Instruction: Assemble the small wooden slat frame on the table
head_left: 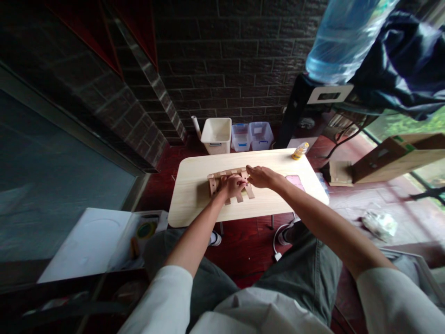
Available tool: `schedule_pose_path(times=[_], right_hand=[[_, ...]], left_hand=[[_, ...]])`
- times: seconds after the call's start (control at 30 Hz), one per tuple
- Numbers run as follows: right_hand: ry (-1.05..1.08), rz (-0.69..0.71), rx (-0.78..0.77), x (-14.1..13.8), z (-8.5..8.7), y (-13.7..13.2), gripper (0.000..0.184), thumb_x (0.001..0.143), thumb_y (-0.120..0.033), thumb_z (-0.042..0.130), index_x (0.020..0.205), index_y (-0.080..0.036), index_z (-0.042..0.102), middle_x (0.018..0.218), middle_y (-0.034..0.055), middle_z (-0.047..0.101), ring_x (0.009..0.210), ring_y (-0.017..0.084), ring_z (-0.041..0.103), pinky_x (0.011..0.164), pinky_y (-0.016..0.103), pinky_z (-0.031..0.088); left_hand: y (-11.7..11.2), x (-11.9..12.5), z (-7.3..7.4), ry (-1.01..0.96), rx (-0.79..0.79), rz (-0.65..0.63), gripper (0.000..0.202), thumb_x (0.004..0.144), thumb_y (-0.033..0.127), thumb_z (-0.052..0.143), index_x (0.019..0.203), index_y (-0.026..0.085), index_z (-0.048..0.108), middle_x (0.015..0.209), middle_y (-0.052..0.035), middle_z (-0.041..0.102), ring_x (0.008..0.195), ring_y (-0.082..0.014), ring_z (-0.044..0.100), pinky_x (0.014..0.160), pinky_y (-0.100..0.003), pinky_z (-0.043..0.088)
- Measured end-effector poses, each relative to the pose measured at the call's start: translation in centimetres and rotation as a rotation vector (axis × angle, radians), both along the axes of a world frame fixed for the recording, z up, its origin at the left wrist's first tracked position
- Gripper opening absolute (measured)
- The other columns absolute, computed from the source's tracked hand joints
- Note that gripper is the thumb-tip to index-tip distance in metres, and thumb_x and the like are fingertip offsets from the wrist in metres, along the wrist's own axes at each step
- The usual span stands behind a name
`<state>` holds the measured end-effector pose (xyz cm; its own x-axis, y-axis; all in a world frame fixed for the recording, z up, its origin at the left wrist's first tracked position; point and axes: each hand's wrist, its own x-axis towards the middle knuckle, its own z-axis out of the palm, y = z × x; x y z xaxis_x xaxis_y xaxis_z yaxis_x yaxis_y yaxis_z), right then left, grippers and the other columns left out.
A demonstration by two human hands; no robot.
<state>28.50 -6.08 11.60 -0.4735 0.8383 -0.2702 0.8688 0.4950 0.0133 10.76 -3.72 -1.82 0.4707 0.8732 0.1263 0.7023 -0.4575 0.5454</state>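
On the light wooden table (191, 185) lies a small wooden slatted frame (239, 197), with a long rail at the back and several flat slats pointing toward me. My left hand (232, 184) rests over the middle of the frame, its fingers bent and closed near a slat. Just to its right, my right hand (259, 177) is closed at the frame's right end, fingers pointing down and left. The fingertips of both hands come close together. Whatever they pinch is too small and too covered to name.
A yellow-capped bottle (300, 151) lies at the table's far right corner, and a pink phone-like rectangle (295, 182) beside my right forearm. Behind the table stand a cream bin (216, 132) and clear plastic boxes (260, 134). A white cable (277, 246) hangs by my leg.
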Motion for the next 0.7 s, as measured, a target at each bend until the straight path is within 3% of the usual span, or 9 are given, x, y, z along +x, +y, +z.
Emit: schedule_pose_path(times=[0.2,0.47,0.6,0.7], right_hand=[[0.013,0.094,0.019,-0.28,0.19,0.13,0.034,0.101,-0.023,0.044,0.132,-0.009,0.045,0.118,0.0233,0.068,0.106,0.031,0.068,0.082,0.035,0.052],[-0.012,0.009,0.037,-0.24,-0.58,0.16,0.04,0.105,-0.034,0.037,0.133,-0.005,0.042,0.112,0.0273,0.069,0.101,0.033,0.069,0.079,0.037,0.051],[0.008,0.044,0.011,-0.19,-0.18,-0.17,0.045,0.103,-0.038,0.044,0.136,-0.008,0.041,0.114,0.0238,0.07,0.103,0.033,0.069,0.078,0.036,0.051],[0.025,0.106,0.026,-0.04,-0.13,-0.1,0.038,0.102,-0.03,0.044,0.136,-0.012,0.044,0.118,0.0218,0.069,0.105,0.03,0.069,0.08,0.035,0.051]], left_hand=[[-0.29,0.07,0.3,0.01,0.009,0.026,0.021,0.087,0.032,0.059,0.088,0.023,0.078,0.101,-0.0059,0.075,0.104,-0.0234,0.065,0.096,-0.037,0.047],[-0.12,0.02,0.0,0.024,0.01,0.011,0.024,0.086,0.032,0.056,0.087,0.024,0.079,0.1,-0.0046,0.076,0.104,-0.0236,0.065,0.096,-0.037,0.047],[-0.09,-0.03,-0.1,0.056,0.047,0.031,0.024,0.088,0.035,0.056,0.084,0.022,0.077,0.099,-0.0053,0.075,0.104,-0.0235,0.064,0.098,-0.038,0.045],[-0.13,-0.05,-0.18,0.043,0.048,0.032,0.024,0.088,0.036,0.057,0.089,0.023,0.077,0.101,-0.0056,0.075,0.105,-0.023,0.064,0.097,-0.037,0.045]])
